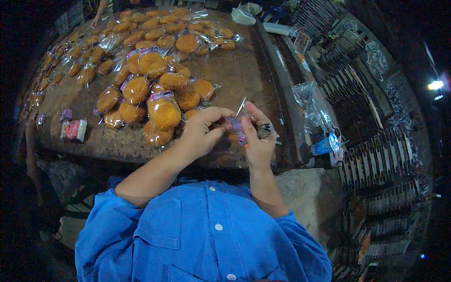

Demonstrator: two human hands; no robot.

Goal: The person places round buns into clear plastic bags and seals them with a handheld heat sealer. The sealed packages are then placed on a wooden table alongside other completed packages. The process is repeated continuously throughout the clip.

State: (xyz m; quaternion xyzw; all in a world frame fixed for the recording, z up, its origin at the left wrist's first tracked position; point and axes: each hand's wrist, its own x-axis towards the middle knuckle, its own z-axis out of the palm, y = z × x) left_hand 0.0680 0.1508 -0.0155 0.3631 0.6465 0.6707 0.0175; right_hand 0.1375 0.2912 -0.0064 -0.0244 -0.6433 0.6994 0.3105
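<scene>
Just above the table's near edge, my left hand (208, 132) and my right hand (259, 137) pinch the gathered top of a clear plastic bag (238, 124) with a purple-pink label. Part of a golden-brown bun shows below, mostly hidden by my fingers. A thin shiny strip (241, 106) sticks up between the hands; I cannot tell whether it is plastic or metal. Against my right hand's fingers sits a small dark object (266, 128), too blurred to name. Left of my hands lies a pile of bagged buns (164, 112), several bearing pink labels.
More bagged buns (186, 43) cover the table's far side and left. Small pink-and-white packs (74, 130) lie at left. Right are clear plastic bags (310, 105), a blue cup (326, 144) and dark slatted racks (377, 155). Another person's arm (101, 12) reaches in at the far left.
</scene>
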